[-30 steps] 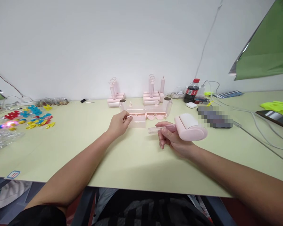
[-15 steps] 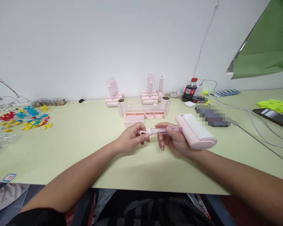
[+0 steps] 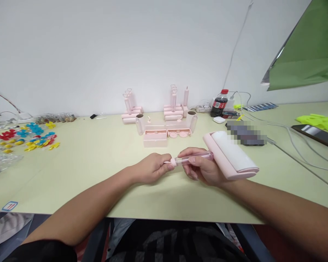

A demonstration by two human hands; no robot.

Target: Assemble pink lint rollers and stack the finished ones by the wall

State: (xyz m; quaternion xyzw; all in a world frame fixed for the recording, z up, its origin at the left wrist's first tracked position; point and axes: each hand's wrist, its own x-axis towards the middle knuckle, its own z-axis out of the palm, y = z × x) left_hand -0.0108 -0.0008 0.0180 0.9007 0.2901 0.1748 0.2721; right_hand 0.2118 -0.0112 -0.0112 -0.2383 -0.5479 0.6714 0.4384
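Observation:
A pink lint roller (image 3: 229, 154) with a white roll and a clear pink handle (image 3: 184, 159) is held above the table. My right hand (image 3: 205, 169) wraps round the handle near the roller head. At the handle's other end, my left hand (image 3: 154, 167) pinches the pink end cap with its hanging loop (image 3: 169, 162), which the fingers partly hide. Just beyond the hands lie an open pink roller case (image 3: 155, 140), another pink case part (image 3: 179, 134), loose paper rolls (image 3: 191, 116) and clear handle tubes (image 3: 139, 125).
Finished-looking lint rollers (image 3: 173, 109) stand against the wall, with more on the left (image 3: 131, 112). A cola bottle (image 3: 220, 103), a white case (image 3: 219, 119), cables and a phone (image 3: 317, 136) lie to the right. Colourful plastic pieces (image 3: 34, 138) and clear bags are spread at the left.
My left hand has closed more tightly over the loop and turned. The lint roller has tilted, its head dropping slightly towards the lower right.

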